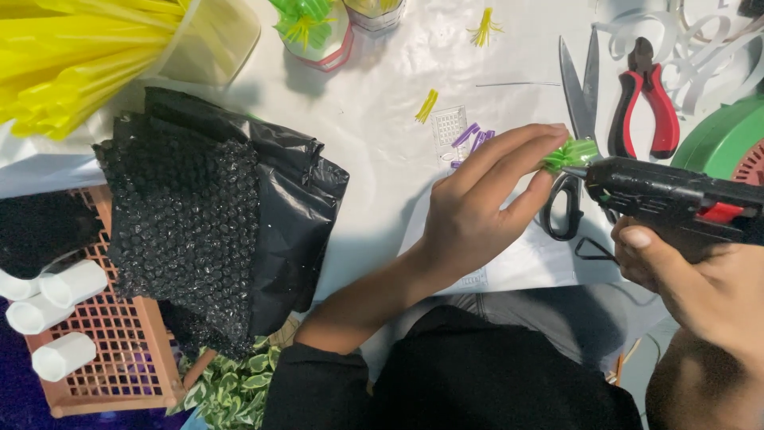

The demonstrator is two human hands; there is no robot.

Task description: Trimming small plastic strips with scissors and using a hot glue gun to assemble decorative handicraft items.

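**Green ribbon tuft meeting the glue gun nozzle**

Small frilly green plastic-ribbon tuft (570, 154) is sitting pinched between the left hand's (477, 211) fingertips, over the white table (374, 103). It's lying directly left of the black hot-glue gun (676, 199), whose nozzle is pointing straight at it, practically touching. Right hand (700, 291) is gripping the gun's handle, fingers closed around it.

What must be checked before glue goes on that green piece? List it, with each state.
1. Left hand pinches the green piece in its fingers: ok.
2. Right hand grips the glue gun: ok.
3. Nozzle meets the green piece: ok.
4. Fingertips clear of the nozzle: not ok, very close.
5. Glue at the tip: cannot tell.
6. Scissors and pliers lie clear of the hands: ok.
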